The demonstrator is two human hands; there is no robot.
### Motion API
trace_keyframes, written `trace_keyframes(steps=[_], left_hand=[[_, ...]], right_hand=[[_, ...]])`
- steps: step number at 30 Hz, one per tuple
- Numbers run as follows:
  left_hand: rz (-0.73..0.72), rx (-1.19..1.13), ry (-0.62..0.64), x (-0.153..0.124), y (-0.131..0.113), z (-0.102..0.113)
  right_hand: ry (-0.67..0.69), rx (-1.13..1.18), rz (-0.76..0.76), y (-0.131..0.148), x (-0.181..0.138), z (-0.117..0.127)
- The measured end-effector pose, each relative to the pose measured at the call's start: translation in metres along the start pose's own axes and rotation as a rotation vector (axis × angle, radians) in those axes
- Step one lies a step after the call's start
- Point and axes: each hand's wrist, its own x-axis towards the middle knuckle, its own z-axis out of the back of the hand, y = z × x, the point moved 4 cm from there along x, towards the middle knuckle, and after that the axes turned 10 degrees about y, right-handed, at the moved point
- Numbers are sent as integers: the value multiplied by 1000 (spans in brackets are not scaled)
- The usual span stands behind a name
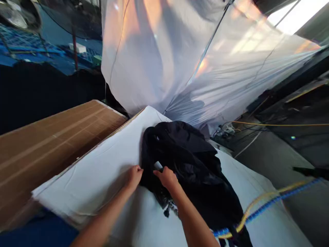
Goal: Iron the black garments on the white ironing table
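A black garment (185, 154) lies bunched on a white padded board (102, 175). My left hand (135, 176) is closed in a pinch on the garment's left edge. My right hand (167, 178) is on the garment a little to the right, its fingers closed on the black cloth. Against those fingers shows a small white tag (158, 166); whether they also hold it cannot be made out. Dark and pale bits (168, 207) hang at the garment's lower edge, beside my right forearm. The right fingertips are partly hidden by the hand itself.
A blue-and-yellow rope (272, 199) crosses the lower right, over the garment's end. Left of the board stands a brown cardboard box (59, 137). White plastic sheeting (174, 68) hangs behind. A yellow cable (282, 124) runs at right; a fan (20, 17) stands at upper left.
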Motion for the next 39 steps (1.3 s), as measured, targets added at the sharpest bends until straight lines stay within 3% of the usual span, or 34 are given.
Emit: trace_keyframes(steps=[7,12,22,26,30,34,39], left_hand=[[35,8,27,0,1,1],[70,106,76,3,3,3],[88,191,67,1,1,3],[71,238,83,1,0,0],[8,322,130,8,-1,-1],[-6,313,111,15,-1,12],[-4,299,-15,19,3,46]], right_hand=[[-15,29,-72,-12,3,8],[11,13,-33,-17,-4,14],[-18,-3,-4,19,4,8],[-22,13,-44,6,12,12],[2,7,20,-4,9,15],[11,-49,112,5,0,14],[57,-143,152,23,-6,7]])
